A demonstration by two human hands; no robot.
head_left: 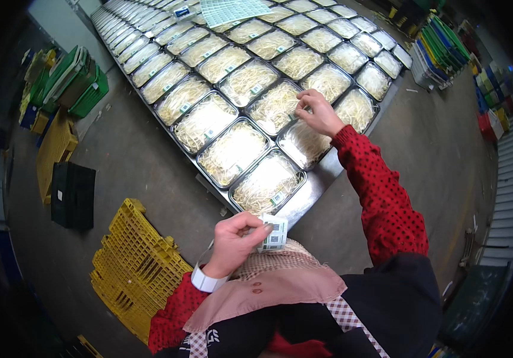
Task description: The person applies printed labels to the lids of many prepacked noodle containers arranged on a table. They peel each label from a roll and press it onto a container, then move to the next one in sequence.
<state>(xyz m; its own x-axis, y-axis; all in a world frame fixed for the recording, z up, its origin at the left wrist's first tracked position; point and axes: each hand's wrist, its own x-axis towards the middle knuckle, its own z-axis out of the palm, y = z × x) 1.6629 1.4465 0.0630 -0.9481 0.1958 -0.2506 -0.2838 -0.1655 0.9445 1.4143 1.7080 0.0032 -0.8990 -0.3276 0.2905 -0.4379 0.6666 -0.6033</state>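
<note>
Near my body, my left hand (pixel 231 243) pinches a small sheet of labels (pixel 275 231), white with green and dark print, between thumb and fingers. My right hand (pixel 316 112) reaches over the packed table, its thumb and fingers drawn together; what they hold, if anything, is too small to tell. Beneath it lies a black tray of bean sprouts (pixel 304 142) under clear shiny film, partly hidden by the hand. Beside that, another tray of bean sprouts (pixel 275 107) is close to the fingertips. The nearest tray of bean sprouts (pixel 267 184) bears a small label (pixel 278 197) at its corner.
Rows of similar trays cover the metal table (pixel 322 179). Larger label sheets (pixel 232 9) lie on the far trays. A yellow pallet (pixel 137 262) and a black crate (pixel 73 196) stand on the left floor. Stacked green crates (pixel 89 89) are farther left, more crates (pixel 441 51) at right.
</note>
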